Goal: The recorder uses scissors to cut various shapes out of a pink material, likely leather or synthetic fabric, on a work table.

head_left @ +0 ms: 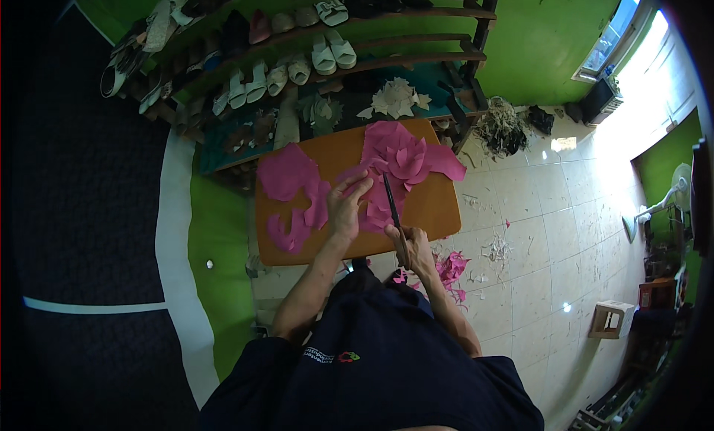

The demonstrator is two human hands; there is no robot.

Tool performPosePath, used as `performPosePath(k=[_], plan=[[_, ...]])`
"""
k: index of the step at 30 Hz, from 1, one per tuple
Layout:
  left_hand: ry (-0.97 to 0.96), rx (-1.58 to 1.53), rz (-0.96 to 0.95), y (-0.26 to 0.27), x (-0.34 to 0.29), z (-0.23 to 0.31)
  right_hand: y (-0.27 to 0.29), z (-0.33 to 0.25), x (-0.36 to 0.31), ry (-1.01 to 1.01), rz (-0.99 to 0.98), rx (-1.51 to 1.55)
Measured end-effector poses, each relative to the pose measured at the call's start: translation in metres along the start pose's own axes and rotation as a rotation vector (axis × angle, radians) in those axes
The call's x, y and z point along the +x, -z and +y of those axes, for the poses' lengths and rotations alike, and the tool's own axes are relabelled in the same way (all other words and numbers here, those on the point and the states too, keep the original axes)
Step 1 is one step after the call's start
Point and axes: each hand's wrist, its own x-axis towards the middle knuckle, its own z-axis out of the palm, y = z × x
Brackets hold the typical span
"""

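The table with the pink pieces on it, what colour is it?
The table is orange-brown, best seen in the head view.

Bright green painted walls (550, 52) surround a pale, glossy tiled floor (547, 260) strewn with scraps. A dark wooden tiered rack (462, 13) lined with shoes stands against the wall, behind an orange-brown bench (435, 208) with rounded corners. Strong daylight enters at upper right through a narrow framed window (606, 44) and a glaring white doorway (658, 81). A white stand fan (680, 179) and a light wooden open-sided box (599, 323) occupy the right; a dark textured panel (89, 171) with white edging fills the left.
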Motion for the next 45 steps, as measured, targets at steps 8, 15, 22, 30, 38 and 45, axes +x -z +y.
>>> performPosePath(k=[8, 15, 22, 30, 38, 45], plan=[[0.139, 0.269, -0.427, 0.025, 0.021, 0.056, 0.007, 0.035, -0.016, 0.127, -0.188, -0.006], [0.206, 0.499, -0.671, 0.02, 0.023, 0.076, 0.003, 0.009, -0.024, 0.119, -0.176, -0.045], [0.268, 0.525, -0.711, 0.02, 0.022, 0.074, 0.002, 0.011, -0.019, 0.187, -0.093, -0.207], [0.232, 0.461, -0.693, 0.022, 0.022, 0.07, -0.003, 0.017, -0.017, 0.171, -0.047, -0.147], [0.252, 0.491, -0.691, 0.027, 0.025, 0.068, -0.003, 0.016, -0.016, 0.12, -0.024, -0.108], [0.218, 0.47, -0.695, 0.026, 0.025, 0.069, 0.0, 0.006, -0.021, 0.055, -0.015, -0.143]])
